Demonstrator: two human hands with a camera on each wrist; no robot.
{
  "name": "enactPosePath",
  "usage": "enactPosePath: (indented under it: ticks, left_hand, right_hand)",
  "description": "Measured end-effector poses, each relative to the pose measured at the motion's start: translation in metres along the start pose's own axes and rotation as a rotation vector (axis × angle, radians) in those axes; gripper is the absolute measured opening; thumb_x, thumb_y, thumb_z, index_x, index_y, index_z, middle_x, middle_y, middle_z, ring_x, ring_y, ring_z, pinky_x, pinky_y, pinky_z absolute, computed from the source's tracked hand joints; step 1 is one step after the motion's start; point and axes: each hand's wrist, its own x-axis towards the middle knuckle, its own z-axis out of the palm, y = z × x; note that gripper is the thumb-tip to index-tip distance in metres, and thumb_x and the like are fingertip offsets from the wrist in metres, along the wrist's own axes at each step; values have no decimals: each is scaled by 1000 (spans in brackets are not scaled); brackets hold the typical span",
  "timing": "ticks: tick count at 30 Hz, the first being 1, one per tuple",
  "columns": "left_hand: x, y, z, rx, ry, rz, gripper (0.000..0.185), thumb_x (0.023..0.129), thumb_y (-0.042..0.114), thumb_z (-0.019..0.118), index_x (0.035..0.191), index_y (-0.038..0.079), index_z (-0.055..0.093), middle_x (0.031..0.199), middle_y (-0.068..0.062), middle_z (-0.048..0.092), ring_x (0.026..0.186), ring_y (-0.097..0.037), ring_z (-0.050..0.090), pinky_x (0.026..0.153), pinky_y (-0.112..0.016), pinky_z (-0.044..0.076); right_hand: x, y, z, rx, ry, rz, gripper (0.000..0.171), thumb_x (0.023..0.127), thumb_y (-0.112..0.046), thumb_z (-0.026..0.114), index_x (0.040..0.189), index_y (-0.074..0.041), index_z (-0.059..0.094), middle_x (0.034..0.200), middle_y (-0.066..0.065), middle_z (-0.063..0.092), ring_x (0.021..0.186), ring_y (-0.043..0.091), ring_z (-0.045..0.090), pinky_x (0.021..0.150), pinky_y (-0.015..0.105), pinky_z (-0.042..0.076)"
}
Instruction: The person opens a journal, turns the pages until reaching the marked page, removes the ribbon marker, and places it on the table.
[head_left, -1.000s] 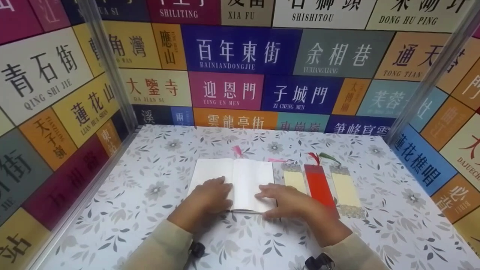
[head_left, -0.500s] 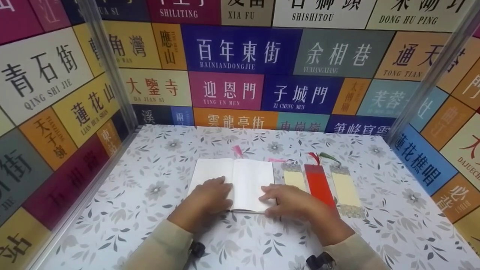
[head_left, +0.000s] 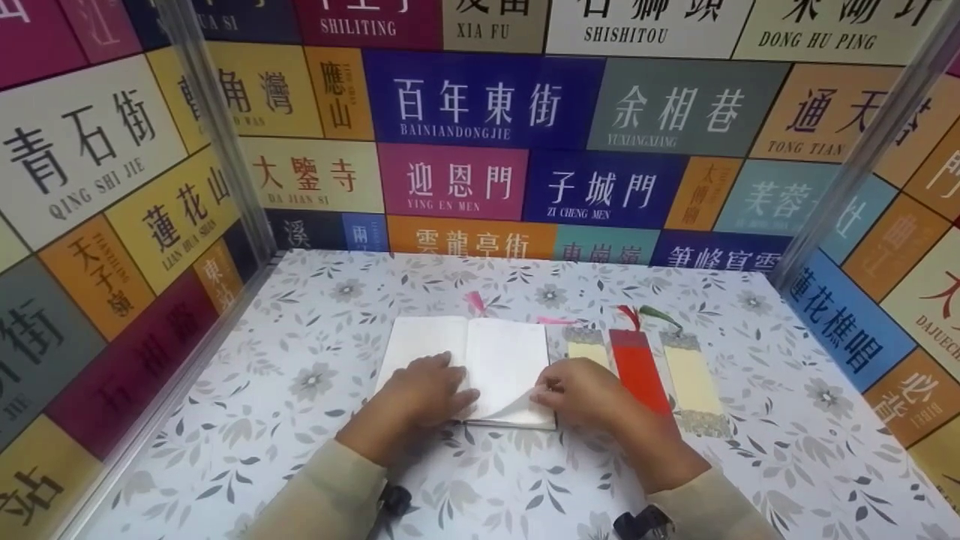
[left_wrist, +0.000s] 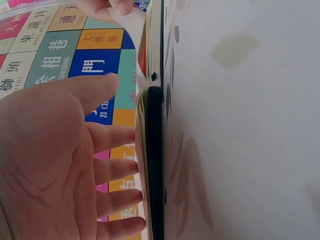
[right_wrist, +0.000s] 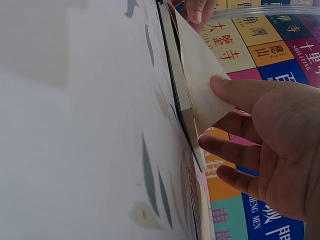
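An open notebook (head_left: 495, 349) with blank white pages lies flat on the floral table (head_left: 300, 465). My left hand (head_left: 429, 390) rests on its left page with straight fingers; in the left wrist view these fingers (left_wrist: 117, 167) touch the page block above the dark cover (left_wrist: 154, 165). My right hand (head_left: 574, 390) pinches the lower corner of the right page (head_left: 517, 409) and lifts it in a curl. The right wrist view shows the thumb and fingers (right_wrist: 235, 90) holding that raised page (right_wrist: 200, 70).
Three bookmarks lie side by side right of the notebook: a cream one (head_left: 587, 351), a red one (head_left: 637, 367) and another cream one (head_left: 691, 379), each with a tassel. A pink tassel (head_left: 475, 301) sticks out above the notebook. Sign-covered walls (head_left: 480, 112) enclose three sides.
My right hand slid to the right page's lower corner, pinched it and raised it off the page block. The left hand stayed on the left page.
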Motion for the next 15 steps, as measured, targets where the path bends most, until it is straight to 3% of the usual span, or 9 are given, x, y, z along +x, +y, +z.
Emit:
enactPosePath:
  ticks: [5,11,15]
  left_hand:
    - [-2,4,-1,-32,-13,-29,86,99,81,45,161,22,51,176,-8,35,164,-36,32,133,-60,29]
    - [-4,9,-1,-40,-4,-59,100,87,87,59,160,20,52,176,-8,35,163,-36,33,133,-59,31]
    - [-3,10,2,-27,30,-50,99,85,84,67,158,19,54,174,-9,39,160,-37,38,131,-59,35]
  right_hand:
    - [-1,-5,-2,49,102,5,8,94,-40,83,100,-38,78,104,-15,74,99,12,66,99,38,61]
    - [-4,-14,-3,76,242,-133,13,99,-36,77,112,-38,80,113,-17,73,112,10,68,108,39,61]
    - [-8,-21,-2,63,316,-208,14,101,-36,76,114,-35,81,112,-18,71,113,8,69,105,35,62]
